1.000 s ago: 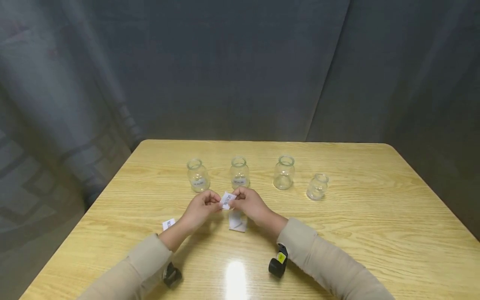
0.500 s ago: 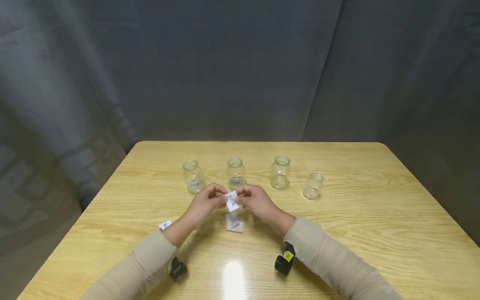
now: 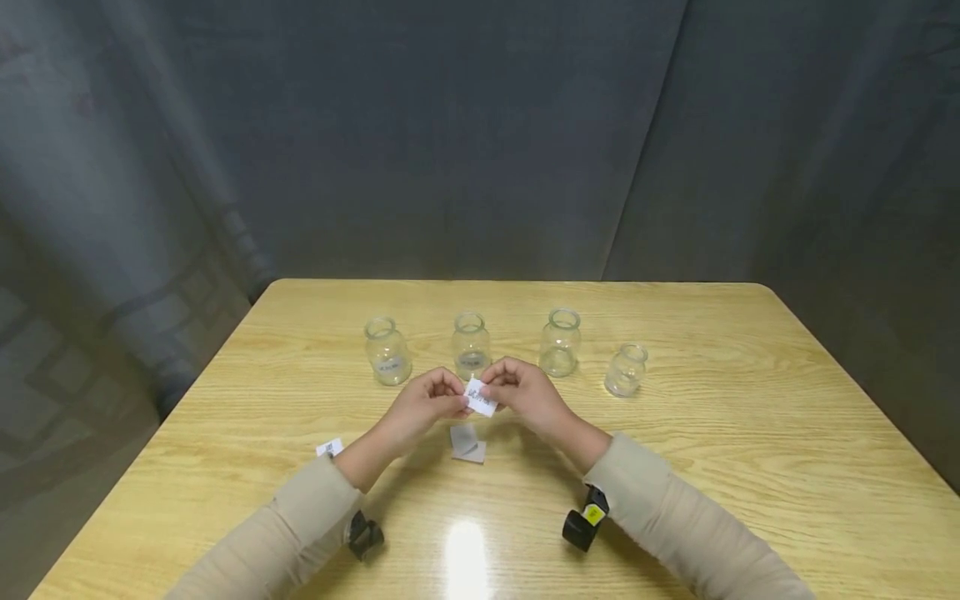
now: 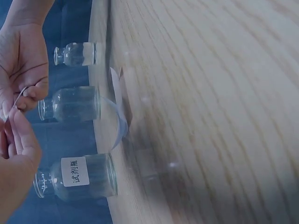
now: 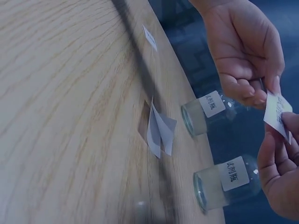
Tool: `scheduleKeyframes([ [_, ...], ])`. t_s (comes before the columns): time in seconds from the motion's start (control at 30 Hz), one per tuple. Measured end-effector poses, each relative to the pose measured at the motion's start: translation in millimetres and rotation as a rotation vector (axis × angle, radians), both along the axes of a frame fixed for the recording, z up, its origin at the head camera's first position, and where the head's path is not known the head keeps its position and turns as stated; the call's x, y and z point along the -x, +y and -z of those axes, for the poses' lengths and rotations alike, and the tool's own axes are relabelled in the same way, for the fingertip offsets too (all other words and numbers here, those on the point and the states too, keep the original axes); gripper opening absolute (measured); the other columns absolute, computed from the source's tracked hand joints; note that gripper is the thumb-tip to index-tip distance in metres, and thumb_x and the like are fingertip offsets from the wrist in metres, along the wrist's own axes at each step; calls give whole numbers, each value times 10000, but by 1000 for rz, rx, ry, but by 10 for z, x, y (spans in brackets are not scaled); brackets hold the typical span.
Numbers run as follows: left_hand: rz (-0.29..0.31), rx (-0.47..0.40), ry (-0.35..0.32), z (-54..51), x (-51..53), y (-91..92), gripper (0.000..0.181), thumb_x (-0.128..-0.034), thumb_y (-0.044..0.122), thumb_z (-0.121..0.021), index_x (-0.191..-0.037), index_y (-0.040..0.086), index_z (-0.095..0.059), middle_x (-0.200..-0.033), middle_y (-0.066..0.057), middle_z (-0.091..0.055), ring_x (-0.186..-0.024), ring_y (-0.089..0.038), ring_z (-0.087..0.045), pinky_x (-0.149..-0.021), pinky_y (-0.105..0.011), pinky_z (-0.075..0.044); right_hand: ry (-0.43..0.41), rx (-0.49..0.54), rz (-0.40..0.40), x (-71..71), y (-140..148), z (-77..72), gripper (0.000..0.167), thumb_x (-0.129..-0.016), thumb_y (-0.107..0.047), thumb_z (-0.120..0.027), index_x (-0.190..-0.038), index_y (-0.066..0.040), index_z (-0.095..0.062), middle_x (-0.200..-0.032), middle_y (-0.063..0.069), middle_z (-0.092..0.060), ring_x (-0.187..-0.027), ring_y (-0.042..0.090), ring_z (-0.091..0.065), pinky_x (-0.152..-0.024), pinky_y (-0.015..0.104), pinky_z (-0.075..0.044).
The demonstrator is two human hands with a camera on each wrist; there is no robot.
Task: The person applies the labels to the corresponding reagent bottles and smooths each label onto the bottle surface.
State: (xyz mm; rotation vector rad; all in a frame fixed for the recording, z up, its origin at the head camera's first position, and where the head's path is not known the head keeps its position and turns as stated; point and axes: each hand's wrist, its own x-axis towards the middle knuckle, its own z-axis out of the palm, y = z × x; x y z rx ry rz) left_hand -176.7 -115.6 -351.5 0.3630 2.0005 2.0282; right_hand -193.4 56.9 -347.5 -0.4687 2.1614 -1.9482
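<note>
Between both hands is a small white label (image 3: 481,397) with dark printed characters, held above the table. My left hand (image 3: 425,408) pinches its left edge between thumb and fingers. On the other side my right hand (image 3: 529,400) pinches it with thumb and fingertips, as the right wrist view also shows. Beneath the hands lie curled white paper pieces (image 3: 467,442). Just beyond stand a glass jar (image 3: 387,358) at left and a middle jar (image 3: 472,346), each bearing a white printed label. The third jar (image 3: 560,343) shows no label in the head view.
A smaller glass jar (image 3: 626,371) stands to the right of the others. Another printed label (image 3: 329,447) lies on the wooden table (image 3: 750,433) beside my left wrist. Grey curtains (image 3: 465,142) hang behind the table's far edge.
Both hands have shifted slightly right with the label between them, and its tilt has changed. The jars and the papers on the table stay in place.
</note>
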Motion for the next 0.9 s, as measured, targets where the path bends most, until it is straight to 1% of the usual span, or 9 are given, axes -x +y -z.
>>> scheduleKeyframes([
  [0.1,36,-10,-6,-3,-13,0,99,-828,-11,-487,-893,-78,-456,-834,-72,-520,-743,-154,-556,-746,-325,-477,6,-24,-1,-11,27,-16,118,-779,37,-569,-884,86,-545,-798,67,-581,-673,127,-524,-602,234,-460],
  [0.33,70,-30,-9,3,-10,-10,153,-861,53,-454,-904,-90,-490,-824,-63,-528,-759,-154,-531,-733,-309,-477,6,-74,-30,-46,69,-38,110,-771,62,-555,-877,79,-579,-797,64,-587,-679,132,-517,-598,221,-457],
  [0.6,118,-43,-24,1,-23,-36,187,-853,42,-465,-929,-126,-497,-804,-66,-548,-723,-155,-558,-735,-323,-480,-9,-52,-95,-48,104,-22,120,-769,53,-554,-879,100,-568,-807,60,-595,-697,130,-530,-631,252,-477],
  [0.77,152,-75,-47,3,-18,-45,135,-841,28,-489,-905,-85,-525,-783,-62,-567,-707,-149,-570,-738,-319,-479,0,-46,-137,-30,142,-8,140,-781,27,-562,-887,118,-561,-784,37,-593,-703,124,-532,-632,250,-470],
  [0.9,159,-81,-59,11,-13,-45,109,-829,23,-513,-890,-63,-540,-769,-59,-579,-705,-148,-573,-741,-321,-479,15,-41,-161,-23,159,-8,150,-789,17,-562,-888,129,-557,-773,27,-591,-703,120,-531,-619,229,-465],
])
